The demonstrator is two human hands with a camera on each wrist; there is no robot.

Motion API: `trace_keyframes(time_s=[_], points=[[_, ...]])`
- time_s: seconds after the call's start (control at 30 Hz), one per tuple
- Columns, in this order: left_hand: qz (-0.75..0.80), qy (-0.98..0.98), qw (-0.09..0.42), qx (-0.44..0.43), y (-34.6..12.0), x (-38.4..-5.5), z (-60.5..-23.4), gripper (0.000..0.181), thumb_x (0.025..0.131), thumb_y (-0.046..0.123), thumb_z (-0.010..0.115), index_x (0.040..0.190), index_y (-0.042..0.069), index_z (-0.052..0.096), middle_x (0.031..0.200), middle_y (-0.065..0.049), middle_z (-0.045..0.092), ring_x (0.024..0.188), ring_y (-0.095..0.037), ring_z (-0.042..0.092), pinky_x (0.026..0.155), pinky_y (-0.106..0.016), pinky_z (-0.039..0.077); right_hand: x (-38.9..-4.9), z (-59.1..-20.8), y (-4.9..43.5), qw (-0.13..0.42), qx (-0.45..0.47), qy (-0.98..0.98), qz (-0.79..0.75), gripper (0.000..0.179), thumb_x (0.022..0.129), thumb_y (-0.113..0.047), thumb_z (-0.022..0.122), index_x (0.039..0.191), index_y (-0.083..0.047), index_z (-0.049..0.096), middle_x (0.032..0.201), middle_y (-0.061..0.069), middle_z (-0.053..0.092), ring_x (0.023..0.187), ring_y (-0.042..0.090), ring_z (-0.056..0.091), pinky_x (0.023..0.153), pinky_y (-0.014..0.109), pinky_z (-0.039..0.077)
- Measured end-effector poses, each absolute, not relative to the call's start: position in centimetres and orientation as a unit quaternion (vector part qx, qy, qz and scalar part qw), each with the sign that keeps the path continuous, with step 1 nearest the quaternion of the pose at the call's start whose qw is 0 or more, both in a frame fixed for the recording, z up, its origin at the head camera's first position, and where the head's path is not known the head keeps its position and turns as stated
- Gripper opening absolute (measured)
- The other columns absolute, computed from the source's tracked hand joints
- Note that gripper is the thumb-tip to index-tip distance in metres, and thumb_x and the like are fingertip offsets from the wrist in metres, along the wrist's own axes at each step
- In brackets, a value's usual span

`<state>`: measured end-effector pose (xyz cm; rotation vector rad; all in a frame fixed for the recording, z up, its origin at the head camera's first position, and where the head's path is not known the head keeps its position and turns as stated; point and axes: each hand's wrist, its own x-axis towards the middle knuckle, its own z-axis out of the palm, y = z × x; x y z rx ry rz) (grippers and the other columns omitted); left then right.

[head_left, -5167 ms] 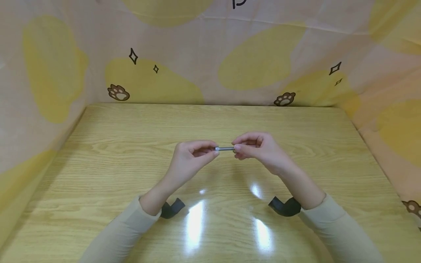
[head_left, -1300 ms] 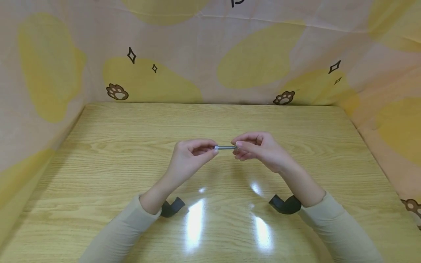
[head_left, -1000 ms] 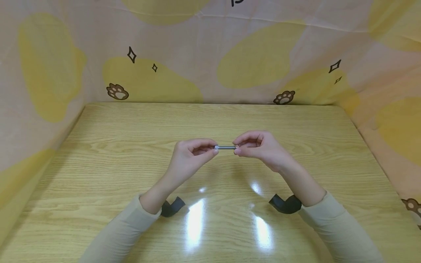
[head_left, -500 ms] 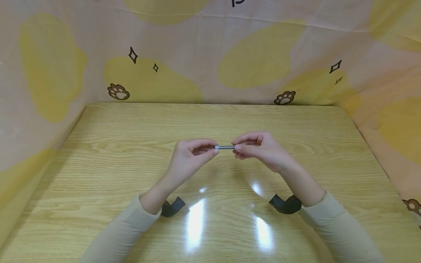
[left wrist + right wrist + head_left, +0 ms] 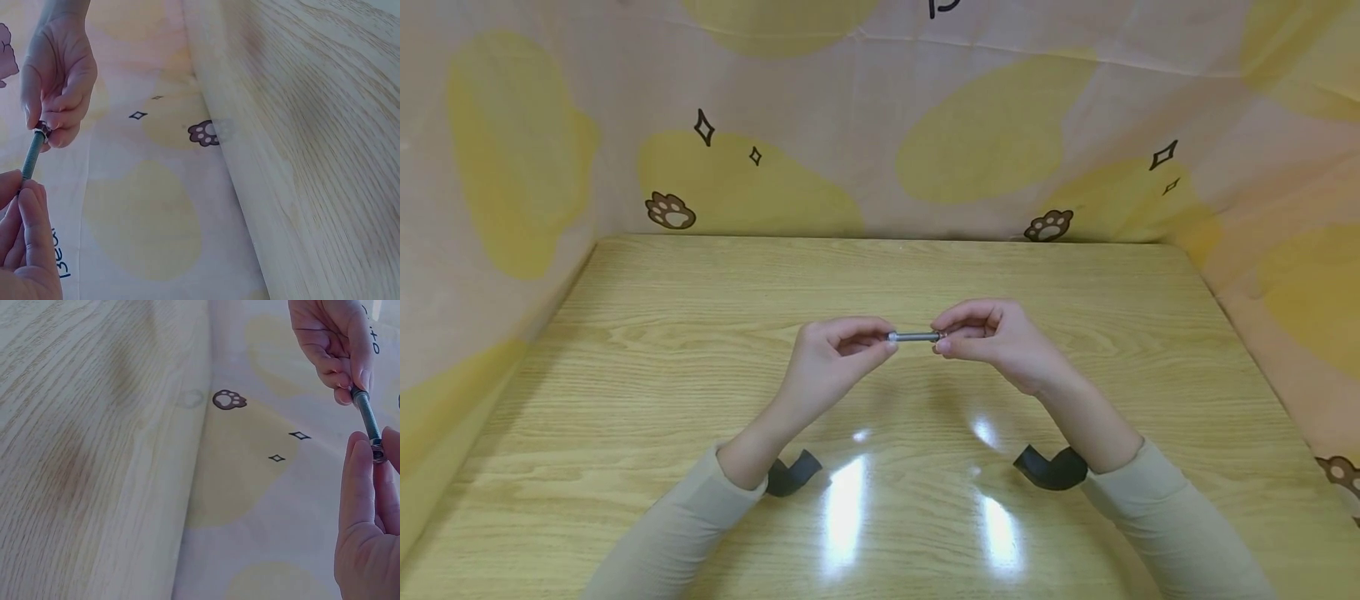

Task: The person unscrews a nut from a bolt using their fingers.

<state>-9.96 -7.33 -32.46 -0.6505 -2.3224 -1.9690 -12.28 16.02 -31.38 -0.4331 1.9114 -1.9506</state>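
Above the table, a grey threaded bolt is held level between both hands. My left hand pinches its head end between thumb and fingertips, which mostly cover the head. At the opposite end a shiny metal nut sits around the thread. My right hand has thumb and index finger on either side of this nut, pinching it. In the left wrist view, the nut shows at the right fingertips, with bare thread between the hands.
The wood-grain table spreads beneath both hands, with bright light reflections near its front. Patterned cloth with yellow patches and paw prints rises behind and at both sides. Black straps stick out by the wrists.
My right thumb has slid down across the nut since half a second ago, after standing higher at 1.3 seconds. The left hand and the bolt have hardly moved.
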Motion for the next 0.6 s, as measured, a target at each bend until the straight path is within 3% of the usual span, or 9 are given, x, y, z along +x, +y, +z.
trace_keyframes(time_s=[0.33,0.6], points=[[-0.631,-0.748,0.015,-0.207,-7.36,-9.99,-32.65,0.016,0.083,0.005,0.069,0.098,-0.002,0.069,0.090,-0.010,0.068,0.076,-0.016,0.065,0.069,-0.029,0.057,-12.30,-31.52,15.97,0.182,-0.151,0.681,-0.694,0.018,0.081,0.010,0.063,0.095,0.000,0.065,0.085,0.006,0.068,0.079,0.014,0.067,0.078,0.029,0.055],[-0.637,-0.743,0.009,-0.206,-7.41,-10.15,-32.66,0.017,0.084,0.005,0.069,0.099,-0.002,0.069,0.089,-0.010,0.069,0.076,-0.022,0.066,0.069,-0.029,0.057,-12.51,-31.60,16.06,0.182,-0.137,0.680,-0.697,0.028,0.083,0.010,0.061,0.110,0.014,0.058,0.092,0.004,0.069,0.083,0.013,0.067,0.080,0.029,0.055]])
